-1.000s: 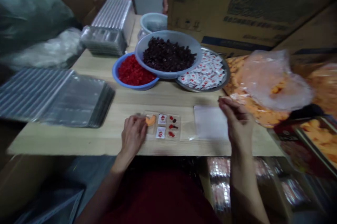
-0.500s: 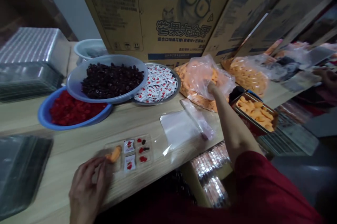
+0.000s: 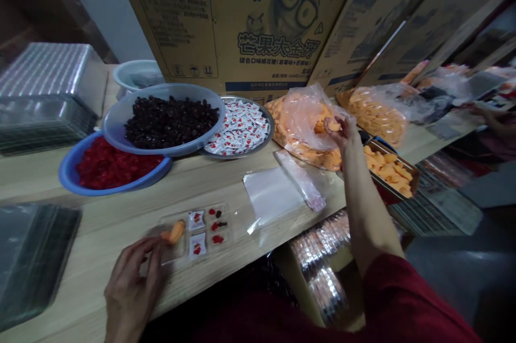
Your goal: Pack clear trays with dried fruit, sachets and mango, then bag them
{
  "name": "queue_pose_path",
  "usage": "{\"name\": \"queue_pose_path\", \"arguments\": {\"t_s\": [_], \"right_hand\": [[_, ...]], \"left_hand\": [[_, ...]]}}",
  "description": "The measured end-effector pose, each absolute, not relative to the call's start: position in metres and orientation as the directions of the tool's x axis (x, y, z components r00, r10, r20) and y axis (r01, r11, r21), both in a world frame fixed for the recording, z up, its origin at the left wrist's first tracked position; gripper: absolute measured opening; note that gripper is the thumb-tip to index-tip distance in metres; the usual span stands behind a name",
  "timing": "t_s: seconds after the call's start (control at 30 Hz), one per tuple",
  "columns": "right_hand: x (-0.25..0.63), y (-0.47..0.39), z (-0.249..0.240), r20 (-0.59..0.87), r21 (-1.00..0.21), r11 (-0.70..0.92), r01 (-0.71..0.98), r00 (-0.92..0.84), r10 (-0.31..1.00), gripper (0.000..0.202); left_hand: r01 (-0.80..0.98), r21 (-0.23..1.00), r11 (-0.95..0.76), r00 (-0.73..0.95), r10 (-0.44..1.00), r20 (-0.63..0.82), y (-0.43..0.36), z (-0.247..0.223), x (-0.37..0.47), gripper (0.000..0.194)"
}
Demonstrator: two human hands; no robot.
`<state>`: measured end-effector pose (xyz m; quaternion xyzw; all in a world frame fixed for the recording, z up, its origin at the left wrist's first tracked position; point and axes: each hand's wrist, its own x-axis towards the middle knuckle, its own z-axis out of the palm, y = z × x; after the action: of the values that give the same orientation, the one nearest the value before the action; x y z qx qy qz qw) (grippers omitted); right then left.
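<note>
Tray (image 3: 177, 252) at left hand (image 3: 132, 278); orange piece (image 3: 334, 126) in right hand (image 3: 343, 132).

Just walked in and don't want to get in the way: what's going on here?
A person has their left hand at the left end of a clear tray; whether it grips the tray is hard to tell. Their right hand holds an orange piece at the mouth of a plastic bag of them. The tray contains some orange, two white packets and small red bits. Behind it are a blue bowl and a paler bowl.
</note>
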<state>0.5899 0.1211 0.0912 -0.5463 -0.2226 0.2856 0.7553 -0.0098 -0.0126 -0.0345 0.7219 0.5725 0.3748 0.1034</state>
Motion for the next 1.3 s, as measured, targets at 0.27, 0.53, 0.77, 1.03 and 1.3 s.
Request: {"name": "queue_pose_path", "arguments": {"t_s": [0.27, 0.53, 0.77, 1.03, 1.3], "right_hand": [[0.435, 0.037, 0.069, -0.006, -0.845, 0.197, -0.498, 0.376, 0.927, 0.040], [0.185, -0.008, -0.019, -0.213, -0.689, -0.197, -0.697, -0.065, 0.975, 0.043], [0.134, -0.012, -0.030, -0.145, -0.795, -0.246, -0.554, -0.220, 0.965, 0.045], [0.139, -0.008, -0.044, -0.145, -0.880, -0.214, -0.423, -0.190, 0.971, 0.058], [0.186, -0.002, -0.040, 0.187, -0.974, 0.198, 0.106, -0.108, 0.976, 0.035]], "left_hand": [[0.546, 0.796, -0.260, -0.019, 0.946, 0.322, -0.007, 0.001, 0.040, 0.019], [0.130, 0.991, 0.024, -0.033, 0.999, -0.019, -0.011, -0.003, 0.065, 0.038], [0.008, 0.996, 0.086, -0.192, 0.978, -0.083, -0.029, -0.019, 0.012, 0.040], [0.079, 0.991, 0.110, -0.177, 0.980, -0.094, -0.024, -0.026, 0.000, 0.037], [0.455, 0.885, 0.100, -0.036, 0.995, -0.094, -0.025, -0.026, -0.014, 0.027]]}}
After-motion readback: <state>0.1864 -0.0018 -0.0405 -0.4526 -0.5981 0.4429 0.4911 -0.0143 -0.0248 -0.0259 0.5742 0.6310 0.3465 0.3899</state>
